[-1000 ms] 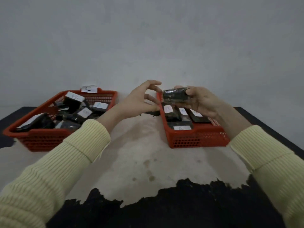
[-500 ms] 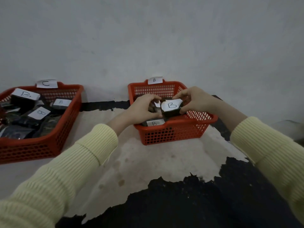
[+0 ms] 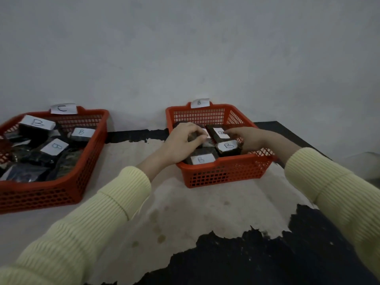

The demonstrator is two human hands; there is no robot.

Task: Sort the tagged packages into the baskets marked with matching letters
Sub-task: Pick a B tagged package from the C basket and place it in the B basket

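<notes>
Nearest you: the table (image 3: pixel 185 206), its black coating worn away to a pale patch between the baskets. Both your forearms, in pale yellow ribbed sleeves (image 3: pixel 115 200), reach forward across it.

Your left hand (image 3: pixel 183 140) is inside the B basket (image 3: pixel 224 173), palm down, fingers curled over a dark package at the basket's middle. Whether it actually grips that package I cannot tell; the fingers hide it.

Your right hand (image 3: pixel 244 138) comes in over the basket's right rim, fingers loosely extended, narrow, not clearly closed on anything. Its fingertips rest at the right edge of the far package (image 3: pixel 218 133), on or just beside its white tag. The B-tagged package (image 3: pixel 228 148) lies directly below that hand, touching the heel side of the fingers, tag up, slightly tilted.

Just in front of your left wrist, against the basket's near wall, another B-tagged package (image 3: pixel 202 159) lies flat, tag up.

Farther back, a white B label (image 3: pixel 199 102) stands on the basket's far rim.

To your left, well apart, the C basket (image 3: pixel 61 194) holds a loose heap of dark packages; three show tags reading B (image 3: pixel 38 122) (image 3: pixel 82 132) (image 3: pixel 54 146). Its C label (image 3: pixel 63 108) stands on the far rim.

Beyond both: a plain grey wall (image 3: pixel 185 48).
</notes>
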